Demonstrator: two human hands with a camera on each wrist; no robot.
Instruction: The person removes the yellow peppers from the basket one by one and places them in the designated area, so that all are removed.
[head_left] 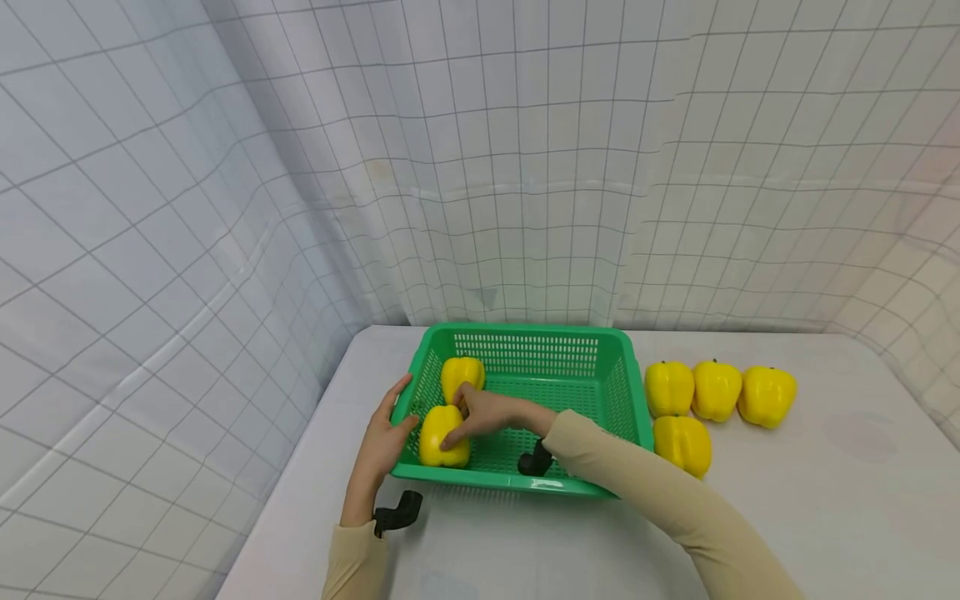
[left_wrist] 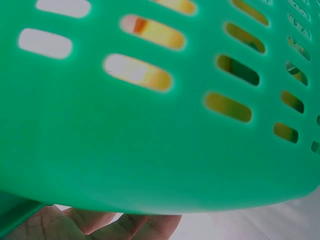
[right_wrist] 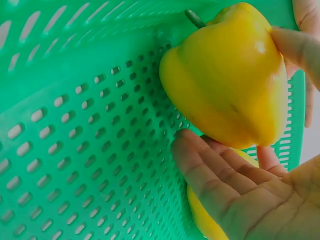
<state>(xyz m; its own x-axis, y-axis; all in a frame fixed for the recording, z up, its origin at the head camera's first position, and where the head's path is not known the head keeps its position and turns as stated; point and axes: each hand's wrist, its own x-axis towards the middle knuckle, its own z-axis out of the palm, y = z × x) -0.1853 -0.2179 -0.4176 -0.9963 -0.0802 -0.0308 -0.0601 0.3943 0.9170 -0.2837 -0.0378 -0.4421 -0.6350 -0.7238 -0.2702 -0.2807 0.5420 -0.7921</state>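
A green plastic basket [head_left: 517,482] with slotted walls stands on the table. My left hand [head_left: 384,442] holds its left rim, thumb over the edge and fingers outside; in the left wrist view the basket wall [left_wrist: 125,145] hides most of that hand. Inside the near left corner is a yellow bell pepper [head_left: 438,437], which my right hand [head_left: 483,414] grips between thumb and fingers. Up close this bell pepper [right_wrist: 225,80] shows a green stem, with my right thumb on one side and fingers on the other. Behind it a second yellow bell pepper [head_left: 462,371] lies in the far left corner.
Several yellow bell peppers [head_left: 716,392] lie on the white table [head_left: 825,500] right of the basket, one of them [head_left: 682,446] nearer and close to its wall. White gridded sheets [head_left: 525,167] hang behind and at both sides. Black wrist cameras [head_left: 401,511] jut from both wrists.
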